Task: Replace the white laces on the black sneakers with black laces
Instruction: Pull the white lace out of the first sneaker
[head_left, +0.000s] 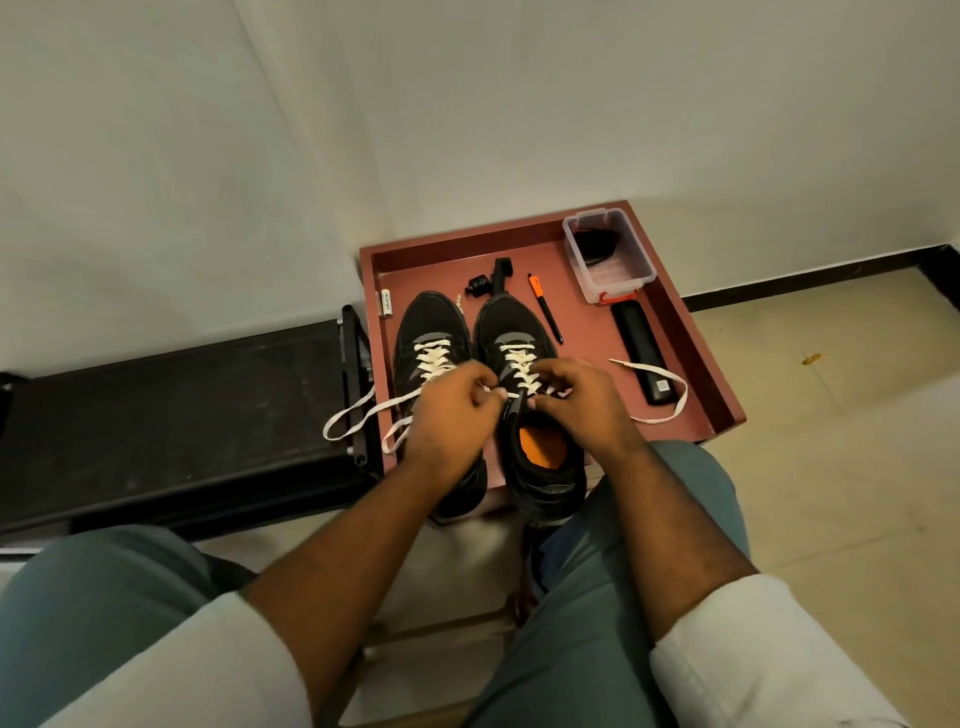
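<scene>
Two black sneakers stand side by side on a red tray (691, 332), toes pointing away from me. The left sneaker (426, 332) and the right sneaker (511, 325) both carry white laces. My left hand (454, 415) and my right hand (582, 402) meet over the right sneaker's upper eyelets, each pinching the white lace (519, 366) there. One loose white lace end (660, 387) trails right across the tray; other loose ends (358, 415) hang over the tray's left edge. The right sneaker's orange insole (540, 447) shows. Something black, possibly the black laces (597, 244), lies inside a clear box.
The clear plastic box (610, 260) sits at the tray's back right. A black and orange pen (545, 306), a long black bar (644, 348), a small black clamp (491, 278) and a white battery (387, 304) lie on the tray. A black bench (182, 415) stands to the left.
</scene>
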